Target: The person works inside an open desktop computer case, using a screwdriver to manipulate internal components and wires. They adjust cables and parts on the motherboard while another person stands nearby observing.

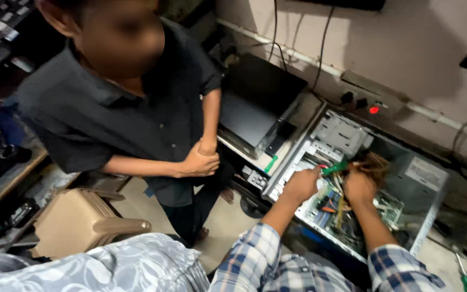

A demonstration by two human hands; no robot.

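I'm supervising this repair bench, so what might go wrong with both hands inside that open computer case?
The left hand holds a green-handled screwdriver over the motherboard; a slip may scratch it. The right hand is at a bundle of cables, which could snag or pull loose. A red light glows on the wall socket strip, so power may be live.

- A pale rectangular label (425, 174) sits on the grey metal box in the open computer case's right end, printed with small dark text.
- A dark, flat rectangular screen (259, 100) lies unlit beside the case's left edge, near the wall.
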